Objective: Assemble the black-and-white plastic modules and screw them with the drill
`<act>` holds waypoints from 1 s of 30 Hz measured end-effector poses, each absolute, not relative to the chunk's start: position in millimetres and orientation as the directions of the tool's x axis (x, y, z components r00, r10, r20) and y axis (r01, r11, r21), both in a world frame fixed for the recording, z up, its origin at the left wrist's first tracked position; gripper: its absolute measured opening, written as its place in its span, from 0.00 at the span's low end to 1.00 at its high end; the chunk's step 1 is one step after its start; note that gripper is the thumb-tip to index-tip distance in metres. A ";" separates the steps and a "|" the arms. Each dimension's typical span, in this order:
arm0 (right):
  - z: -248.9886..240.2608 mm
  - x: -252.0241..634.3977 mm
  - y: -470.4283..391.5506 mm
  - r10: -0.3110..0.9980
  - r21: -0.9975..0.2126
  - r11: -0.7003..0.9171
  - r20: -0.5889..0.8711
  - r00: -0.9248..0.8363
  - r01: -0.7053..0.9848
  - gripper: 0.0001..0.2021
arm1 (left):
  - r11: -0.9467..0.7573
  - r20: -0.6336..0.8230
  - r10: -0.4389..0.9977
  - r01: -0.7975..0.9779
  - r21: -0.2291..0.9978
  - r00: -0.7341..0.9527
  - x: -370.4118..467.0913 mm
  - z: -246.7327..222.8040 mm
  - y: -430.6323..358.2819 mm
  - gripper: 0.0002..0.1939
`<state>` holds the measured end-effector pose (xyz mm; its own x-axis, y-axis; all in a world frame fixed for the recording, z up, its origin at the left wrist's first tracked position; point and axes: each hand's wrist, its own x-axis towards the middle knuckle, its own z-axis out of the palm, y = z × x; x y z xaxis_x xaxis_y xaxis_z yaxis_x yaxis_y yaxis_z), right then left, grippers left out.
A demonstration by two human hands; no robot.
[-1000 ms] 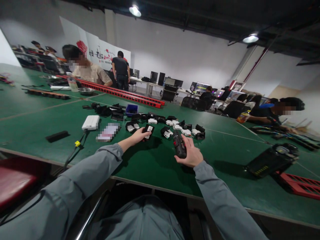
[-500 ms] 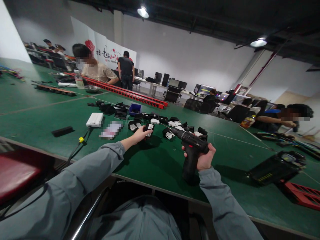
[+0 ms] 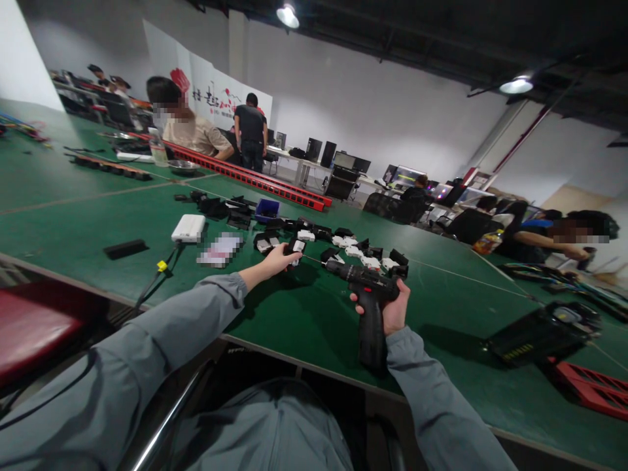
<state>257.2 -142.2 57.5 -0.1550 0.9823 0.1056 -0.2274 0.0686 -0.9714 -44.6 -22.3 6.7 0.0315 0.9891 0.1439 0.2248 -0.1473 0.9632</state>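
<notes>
Fingers of my left hand (image 3: 275,259) are closed on a small black-and-white plastic part (image 3: 297,246), lifted a little above the table. My right hand (image 3: 395,310) is wrapped round the grip of a black cordless drill (image 3: 370,294). The drill's long thin bit points left, its tip at or close to the part; whether it touches I cannot tell. Behind both hands lie several similar black-and-white parts (image 3: 351,250). A blue bin (image 3: 267,210) with dark pieces in it stands behind my left hand.
On the green table (image 3: 304,327) to the left are a white box with a cable (image 3: 189,228), a phone (image 3: 220,250) and a black strip (image 3: 125,249). Long red rails (image 3: 255,180) lie at the back. A black cylindrical device (image 3: 544,333) stands right. Co-workers sit across and at right.
My right hand has moved the drill left, bringing its bit up to the part. My left hand still grips the part in nearly the same place. The view has shifted slightly.
</notes>
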 end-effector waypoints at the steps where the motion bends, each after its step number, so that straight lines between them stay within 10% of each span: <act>1: 56.3 257.8 -141.2 0.984 -0.972 0.058 0.095 -0.153 -0.227 0.42 | -0.150 0.145 0.989 0.226 0.963 0.037 -44.4 6.9 -22.5 0.27; 30: 54.5 258.8 -138.7 0.975 -0.801 -0.121 0.013 -0.220 -0.587 0.32 | -0.195 0.175 0.980 0.266 0.944 0.095 -44.3 5.5 -23.8 0.29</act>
<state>258.8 -138.7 54.5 -0.2200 0.9754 0.0135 -0.5867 -0.1213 -0.8007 -44.3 -23.8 5.5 0.0950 0.9799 0.1754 0.2660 -0.1948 0.9441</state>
